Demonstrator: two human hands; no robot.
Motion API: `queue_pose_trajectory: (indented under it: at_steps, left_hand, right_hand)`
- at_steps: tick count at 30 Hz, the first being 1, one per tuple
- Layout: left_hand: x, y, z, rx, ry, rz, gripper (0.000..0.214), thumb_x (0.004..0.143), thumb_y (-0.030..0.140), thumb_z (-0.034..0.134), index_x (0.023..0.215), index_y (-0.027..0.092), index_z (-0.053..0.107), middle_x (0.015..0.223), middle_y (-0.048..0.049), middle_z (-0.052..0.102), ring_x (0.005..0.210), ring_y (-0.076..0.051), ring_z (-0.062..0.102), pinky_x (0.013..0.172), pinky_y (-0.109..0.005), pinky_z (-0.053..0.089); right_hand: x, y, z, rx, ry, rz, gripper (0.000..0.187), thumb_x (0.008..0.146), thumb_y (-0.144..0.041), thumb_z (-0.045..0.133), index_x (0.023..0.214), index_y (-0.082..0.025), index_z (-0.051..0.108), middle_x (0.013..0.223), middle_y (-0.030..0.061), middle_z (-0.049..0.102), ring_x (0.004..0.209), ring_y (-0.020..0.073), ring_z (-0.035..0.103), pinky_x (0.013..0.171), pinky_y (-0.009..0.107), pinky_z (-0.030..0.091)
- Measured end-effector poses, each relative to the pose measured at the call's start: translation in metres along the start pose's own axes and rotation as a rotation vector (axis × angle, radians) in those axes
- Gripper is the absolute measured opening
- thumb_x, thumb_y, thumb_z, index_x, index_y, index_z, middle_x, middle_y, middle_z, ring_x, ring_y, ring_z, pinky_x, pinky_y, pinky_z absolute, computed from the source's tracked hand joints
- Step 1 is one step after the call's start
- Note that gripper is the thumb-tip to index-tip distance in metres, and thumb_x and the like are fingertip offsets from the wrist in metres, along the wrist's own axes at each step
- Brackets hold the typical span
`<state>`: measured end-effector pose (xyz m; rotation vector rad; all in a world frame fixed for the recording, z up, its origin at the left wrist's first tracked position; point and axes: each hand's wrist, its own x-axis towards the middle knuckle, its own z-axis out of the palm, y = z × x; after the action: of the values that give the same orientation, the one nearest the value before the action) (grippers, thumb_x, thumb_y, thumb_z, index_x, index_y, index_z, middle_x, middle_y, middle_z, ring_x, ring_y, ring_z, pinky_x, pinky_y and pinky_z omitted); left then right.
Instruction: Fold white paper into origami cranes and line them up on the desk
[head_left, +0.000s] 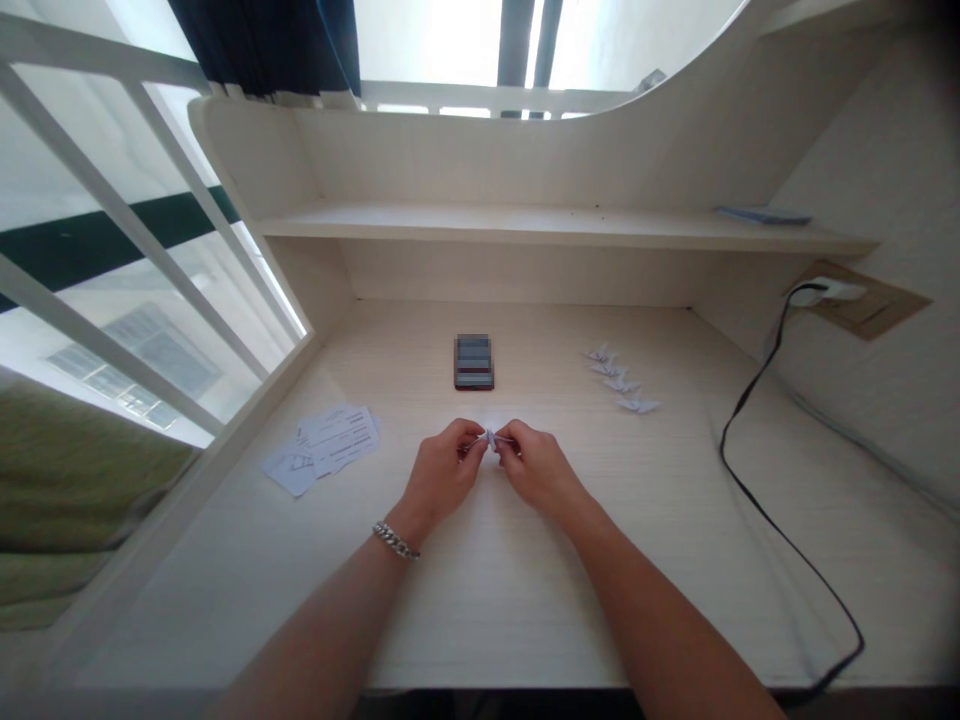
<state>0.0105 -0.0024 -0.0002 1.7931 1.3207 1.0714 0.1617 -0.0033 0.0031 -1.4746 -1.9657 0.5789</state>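
Both my hands meet over the middle of the pale wooden desk (480,600). My left hand (442,472), with a metal chain bracelet at the wrist, and my right hand (534,468) each pinch one side of a small folded piece of white paper (491,438). The fingers of both hands are curled closed on it. Most of the paper is hidden between the fingertips.
A dark phone (474,362) lies flat just beyond my hands. Several small folded paper figures (621,382) sit in a row at the right. Printed paper slips (324,446) lie at the left. A black cable (757,480) runs from a wall socket (832,292) across the desk's right side.
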Motion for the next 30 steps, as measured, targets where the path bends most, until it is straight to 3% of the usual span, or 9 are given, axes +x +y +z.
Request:
queue_pose_trajectory:
  at_steps: [8, 16, 23, 30]
  left_hand:
    - [-0.001, -0.001, -0.002, 0.094, -0.037, 0.005, 0.018, 0.081, 0.035, 0.048, 0.078, 0.022, 0.059, 0.069, -0.0026, 0.066, 0.062, -0.016, 0.06, 0.057, -0.024, 0.041]
    - [-0.002, 0.0, -0.002, 0.134, -0.048, 0.046, 0.017, 0.082, 0.032, 0.046, 0.078, 0.02, 0.057, 0.069, -0.0018, 0.064, 0.062, -0.014, 0.058, 0.059, -0.023, 0.04]
    - [-0.001, 0.003, -0.002, -0.077, -0.114, -0.039, 0.021, 0.081, 0.036, 0.047, 0.079, 0.017, 0.056, 0.069, -0.0017, 0.062, 0.063, -0.013, 0.058, 0.058, -0.022, 0.043]
    - [-0.002, -0.001, 0.0, -0.377, -0.282, -0.187, 0.029, 0.082, 0.04, 0.043, 0.068, 0.016, 0.05, 0.058, 0.0001, 0.056, 0.05, -0.011, 0.052, 0.046, -0.022, 0.041]
  right_hand:
    - [0.0, 0.0, 0.002, 0.066, -0.035, 0.011, 0.019, 0.087, -0.028, 0.038, 0.078, -0.02, 0.053, 0.071, 0.0029, 0.062, 0.063, 0.0144, 0.055, 0.057, 0.024, 0.033]
    - [-0.001, -0.001, -0.001, -0.076, -0.095, -0.026, 0.019, 0.086, -0.025, 0.038, 0.075, -0.018, 0.051, 0.069, 0.004, 0.059, 0.061, 0.0142, 0.049, 0.055, 0.025, 0.027]
    - [0.0, -0.005, -0.009, 0.077, -0.102, -0.06, 0.023, 0.083, -0.021, 0.038, 0.065, -0.017, 0.051, 0.062, -0.0008, 0.053, 0.058, 0.0102, 0.045, 0.054, 0.022, 0.027]
    - [-0.001, 0.007, -0.006, 0.461, -0.266, 0.042, 0.022, 0.08, -0.022, 0.041, 0.06, -0.017, 0.049, 0.054, -0.0025, 0.05, 0.051, 0.0095, 0.045, 0.049, 0.021, 0.032]
